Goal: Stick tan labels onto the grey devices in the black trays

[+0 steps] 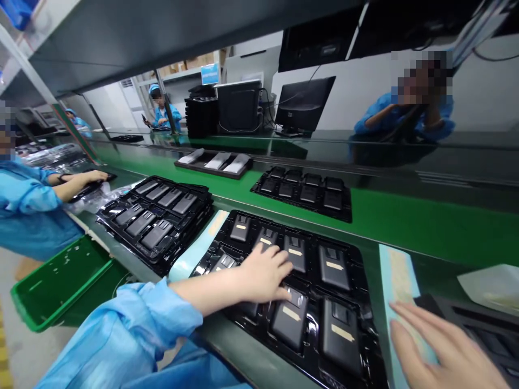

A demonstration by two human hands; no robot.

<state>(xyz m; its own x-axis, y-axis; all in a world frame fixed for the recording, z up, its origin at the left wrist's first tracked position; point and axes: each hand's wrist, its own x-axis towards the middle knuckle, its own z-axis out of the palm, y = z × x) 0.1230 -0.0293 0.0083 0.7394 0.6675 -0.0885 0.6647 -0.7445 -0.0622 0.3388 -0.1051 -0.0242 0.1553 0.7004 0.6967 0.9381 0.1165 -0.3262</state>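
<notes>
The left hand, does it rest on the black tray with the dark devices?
Yes, the left hand lies flat on the black tray.

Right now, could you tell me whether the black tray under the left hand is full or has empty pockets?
Apparently full: the black tray shows a dark unit in each visible pocket; the left hand hides some.

**Trays, units and people in front of you, counted**

You have two hands in view: your left hand (265,273) lies flat on the near black tray (365,281), which shows seven uncovered black units (334,266), and your right hand (441,346) is at the near right. To the left, a stack of trays (162,254) shows seven units on top. On the green belt (405,216), one far tray (259,189) holds eight units and another carries three silver pieces (218,160). One green bin (60,281) sits near left. Four co-workers in blue are visible.
</notes>
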